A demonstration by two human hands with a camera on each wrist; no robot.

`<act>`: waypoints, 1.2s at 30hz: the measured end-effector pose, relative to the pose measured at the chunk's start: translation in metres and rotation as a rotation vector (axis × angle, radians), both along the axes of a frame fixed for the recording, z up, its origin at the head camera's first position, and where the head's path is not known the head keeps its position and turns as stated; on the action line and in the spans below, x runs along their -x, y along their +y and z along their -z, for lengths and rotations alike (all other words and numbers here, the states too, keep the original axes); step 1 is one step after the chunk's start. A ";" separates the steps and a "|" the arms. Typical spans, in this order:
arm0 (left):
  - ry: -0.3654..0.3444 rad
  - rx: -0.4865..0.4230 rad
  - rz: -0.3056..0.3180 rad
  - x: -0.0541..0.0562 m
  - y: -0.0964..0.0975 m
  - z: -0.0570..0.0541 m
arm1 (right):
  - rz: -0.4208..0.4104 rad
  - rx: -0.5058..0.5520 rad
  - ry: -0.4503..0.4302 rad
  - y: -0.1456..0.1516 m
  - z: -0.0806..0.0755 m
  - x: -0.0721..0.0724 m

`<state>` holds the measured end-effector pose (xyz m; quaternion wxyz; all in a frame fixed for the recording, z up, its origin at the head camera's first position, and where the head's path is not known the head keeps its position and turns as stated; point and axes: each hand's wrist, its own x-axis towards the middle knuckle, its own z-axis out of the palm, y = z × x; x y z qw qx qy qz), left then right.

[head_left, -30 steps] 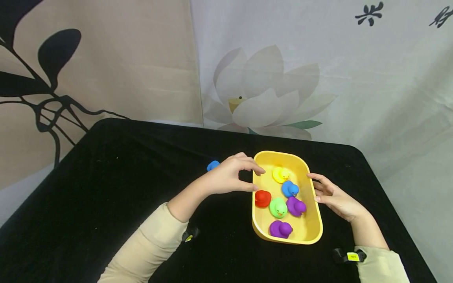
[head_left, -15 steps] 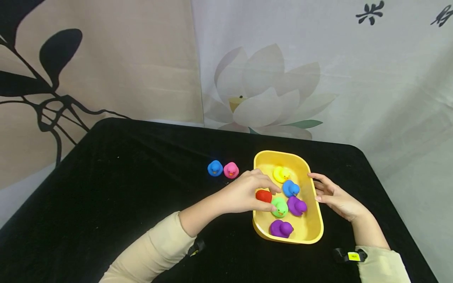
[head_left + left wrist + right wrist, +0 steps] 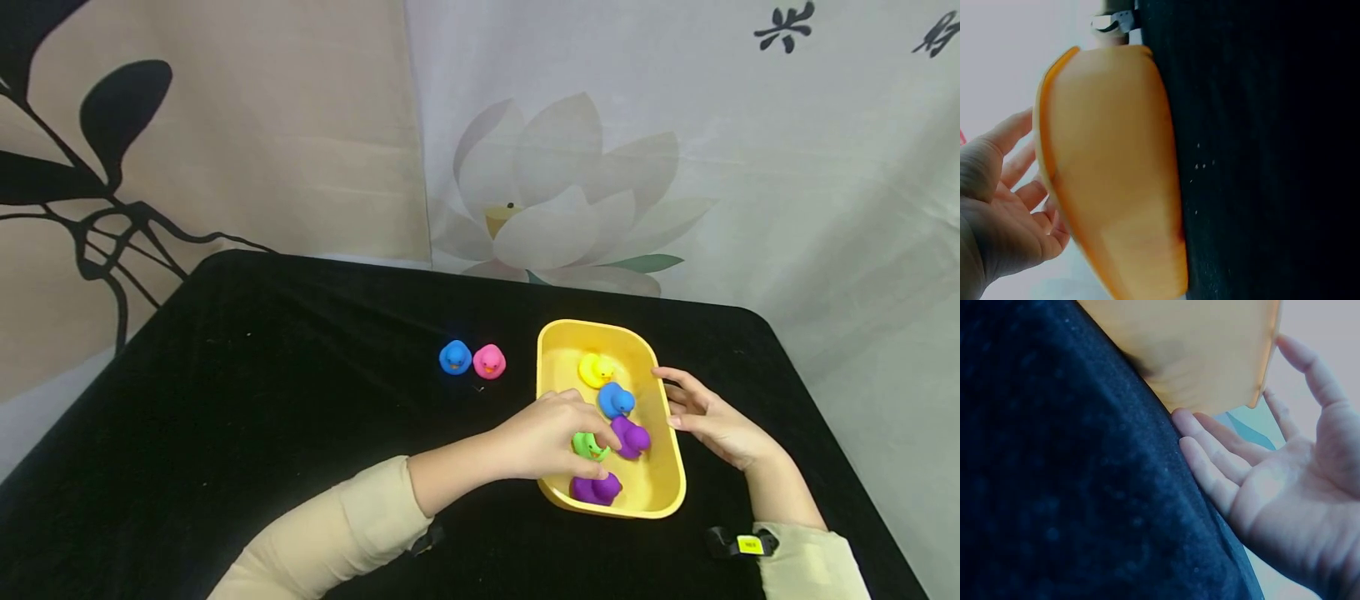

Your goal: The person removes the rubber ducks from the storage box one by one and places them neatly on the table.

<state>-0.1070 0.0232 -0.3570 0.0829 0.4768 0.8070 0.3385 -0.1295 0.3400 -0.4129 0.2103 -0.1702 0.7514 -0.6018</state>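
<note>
My left hand (image 3: 558, 437) reaches over the left rim of a yellow plastic tray (image 3: 553, 342), thumb and fingers apart above the toy ducks. Between them shows a green duck (image 3: 588, 446). A purple duck (image 3: 596, 490) sits under the thumb, and another purple duck (image 3: 632, 437) lies at the index fingertip. Farther back in the tray are a blue duck (image 3: 616, 400) and a yellow duck (image 3: 596, 370). The left hand hides the red duck. My right hand (image 3: 716, 423) touches the tray's right side with loosely extended fingers; in the right wrist view the fingertips (image 3: 1186, 422) meet its lower wall.
Outside the tray, to its left, a blue duck (image 3: 455, 357) and a pink duck (image 3: 490, 362) stand side by side on the black cloth (image 3: 300, 400). A pale curtain (image 3: 675, 83) with a flower print hangs behind the table.
My left hand has moved right and nearer, from the tray's left rim to over the green duck, uncovering the pink duck and covering the red one. The right hand stays put.
</note>
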 end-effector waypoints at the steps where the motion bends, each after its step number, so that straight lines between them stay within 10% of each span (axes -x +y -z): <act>1: 0.010 0.018 0.002 -0.001 0.002 0.000 | 0.001 0.001 0.000 0.000 0.000 0.000; 36: 0.129 0.282 -0.070 -0.012 0.027 0.016 | 0.004 0.001 0.002 0.000 0.000 0.000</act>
